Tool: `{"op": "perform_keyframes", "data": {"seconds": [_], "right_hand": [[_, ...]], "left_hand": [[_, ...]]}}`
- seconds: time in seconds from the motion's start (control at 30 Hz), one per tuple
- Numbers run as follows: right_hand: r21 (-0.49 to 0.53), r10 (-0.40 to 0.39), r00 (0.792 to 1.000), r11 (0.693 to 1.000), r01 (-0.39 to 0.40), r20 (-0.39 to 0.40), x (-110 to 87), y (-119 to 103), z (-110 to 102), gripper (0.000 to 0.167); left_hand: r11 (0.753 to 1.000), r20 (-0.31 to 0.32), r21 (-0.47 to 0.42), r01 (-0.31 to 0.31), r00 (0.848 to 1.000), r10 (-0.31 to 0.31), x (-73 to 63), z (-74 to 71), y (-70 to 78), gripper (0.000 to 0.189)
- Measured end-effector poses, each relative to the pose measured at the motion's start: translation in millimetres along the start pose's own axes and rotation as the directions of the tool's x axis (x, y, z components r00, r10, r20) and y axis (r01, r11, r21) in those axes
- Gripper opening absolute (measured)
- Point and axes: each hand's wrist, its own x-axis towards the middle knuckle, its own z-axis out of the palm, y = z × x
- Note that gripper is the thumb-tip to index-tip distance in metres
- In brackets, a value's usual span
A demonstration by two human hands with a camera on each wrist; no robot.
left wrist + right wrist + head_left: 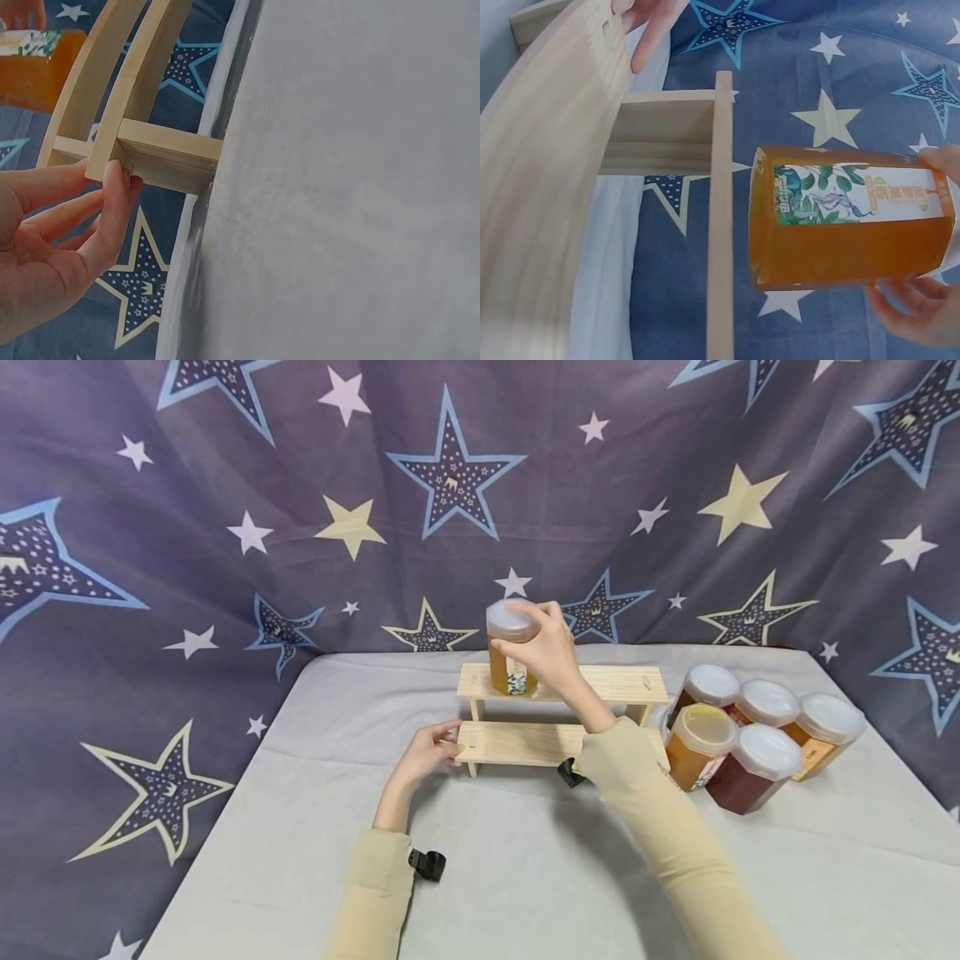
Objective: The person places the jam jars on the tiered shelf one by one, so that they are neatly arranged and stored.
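Observation:
My right hand (549, 647) grips an amber-filled jar (499, 667) around its white lid and upper part. The jar is upright over the left half of the two-tier wooden rack (525, 742). In the right wrist view a narrow gap shows between the jar's base and the upper board (721, 225). A printed label (862, 193) with leaves faces the front. At the rack's left end my left hand (429, 752) pinches the corner of the lower board (112, 142) between thumb and fingers.
To the right of the rack stands a group of several lidded jars, among them a dark red jar (753, 768) and an amber jar (697, 752). A grey cloth (510, 860) covers the table. Behind it hangs a star-patterned curtain (480, 560).

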Motion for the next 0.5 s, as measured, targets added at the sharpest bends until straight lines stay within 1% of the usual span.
{"op": "perform_keyframes", "data": {"seconds": [0.1, 0.3, 0.5], "right_hand": [[-0.007, 0.003, 1.0, 1.0, -0.003, 0.004, 1.7, 1, 5, 0.052], [-0.028, 0.018, 1.0, 0.999, -0.019, -0.005, 4.1, 6, 13, 0.052], [-0.033, 0.017, 1.0, 0.999, -0.017, -0.008, 5.9, 8, 19, 0.053]], "left_hand": [[1.0, 0.002, 0.001, -0.013, 1.0, 0.013, 0.0, 0.4, -0.2, 0.048], [1.0, 0.017, -0.017, -0.017, 1.0, 0.018, 0.9, 1.2, -0.2, 0.048], [1.0, 0.012, -0.015, -0.022, 1.0, 0.022, 0.2, 0.0, -0.2, 0.047]]}}
